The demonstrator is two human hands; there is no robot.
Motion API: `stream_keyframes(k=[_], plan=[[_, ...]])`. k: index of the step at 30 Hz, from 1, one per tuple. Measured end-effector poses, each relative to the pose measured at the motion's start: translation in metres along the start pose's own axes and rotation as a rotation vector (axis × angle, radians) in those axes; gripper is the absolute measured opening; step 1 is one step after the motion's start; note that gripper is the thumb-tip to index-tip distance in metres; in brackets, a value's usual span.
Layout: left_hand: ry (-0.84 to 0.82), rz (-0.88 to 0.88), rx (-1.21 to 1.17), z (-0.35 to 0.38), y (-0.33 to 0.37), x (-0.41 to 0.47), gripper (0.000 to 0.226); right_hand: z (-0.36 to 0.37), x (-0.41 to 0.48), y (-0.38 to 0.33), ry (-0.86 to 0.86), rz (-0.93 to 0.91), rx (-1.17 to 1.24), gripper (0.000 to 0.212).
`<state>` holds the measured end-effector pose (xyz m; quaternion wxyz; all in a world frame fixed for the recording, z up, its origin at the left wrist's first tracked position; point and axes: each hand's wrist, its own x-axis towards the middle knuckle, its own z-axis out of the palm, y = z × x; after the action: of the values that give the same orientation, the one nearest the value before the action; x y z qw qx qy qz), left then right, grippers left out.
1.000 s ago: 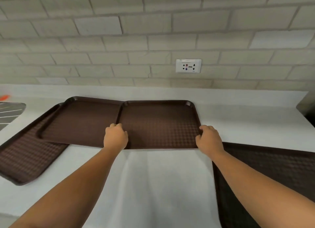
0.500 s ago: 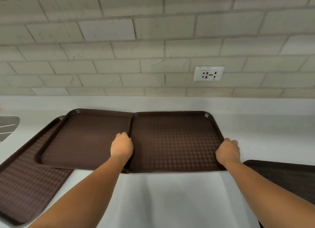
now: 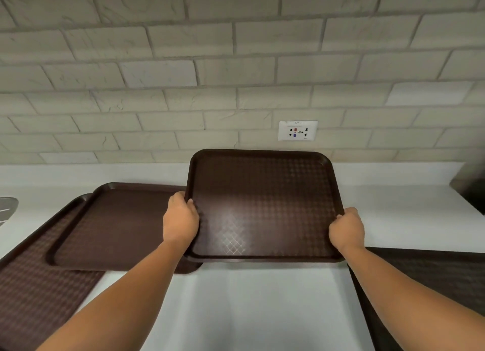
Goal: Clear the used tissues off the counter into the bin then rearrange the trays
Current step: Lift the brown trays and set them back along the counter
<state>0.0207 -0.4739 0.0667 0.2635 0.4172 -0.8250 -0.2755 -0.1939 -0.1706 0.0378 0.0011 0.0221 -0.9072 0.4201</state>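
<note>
Now: both hands hold one brown tray point(image 3: 265, 206) up off the white counter point(image 3: 249, 298).
Left hand point(image 3: 180, 220): grips the tray's left rim, with the thumb on top and the other fingers curled under the edge.
Right hand point(image 3: 346, 228): grips the right rim near the front corner, with the fingers curled round it.
Tray place: in the air in front of the wall, with its near left corner over the middle tray point(image 3: 118, 227).
Tray tilt: the far edge is higher, so the top leans toward the person.
Long side: I think it runs left to right, from hand to hand.
Other trays: the middle tray lies on a bottom tray point(image 3: 34, 285) at the left. A dark tray point(image 3: 433, 285) lies at the right.
Doing it well: hold both sides evenly and make the tray flat. If it goes on the left pile, match the corners first. Then lower it slowly so it does not slide or bang.
Tissues: none in view.
</note>
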Motion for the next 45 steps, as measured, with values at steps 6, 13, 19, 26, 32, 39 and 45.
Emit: stream_keyframes(k=[6,13,19,26,32,39,45], plan=[[0.046,0.042,-0.080,-0.002,0.043,-0.034,0.016,-0.059,0.005,0.013,0.045,-0.071,0.027,0.004],[0.055,0.084,-0.132,0.028,0.111,-0.117,0.010,-0.158,0.007,0.075,0.102,-0.114,0.039,0.008],[0.034,0.072,-0.154,0.065,0.161,-0.200,0.010,-0.241,0.007,0.144,0.152,-0.134,-0.017,0.013],[-0.035,0.071,-0.164,0.112,0.201,-0.285,0.009,-0.311,0.006,0.234,0.180,-0.105,-0.081,0.016],[-0.320,0.039,-0.041,0.141,0.202,-0.321,0.024,-0.338,0.008,0.299,0.049,-0.063,-0.130,0.016],[-0.409,0.057,0.092,0.164,0.195,-0.344,0.032,-0.343,0.000,0.343,0.011,-0.048,-0.182,0.026],[-0.375,0.039,0.172,0.173,0.197,-0.352,0.028,-0.340,0.001,0.358,-0.006,-0.058,-0.251,0.016]])
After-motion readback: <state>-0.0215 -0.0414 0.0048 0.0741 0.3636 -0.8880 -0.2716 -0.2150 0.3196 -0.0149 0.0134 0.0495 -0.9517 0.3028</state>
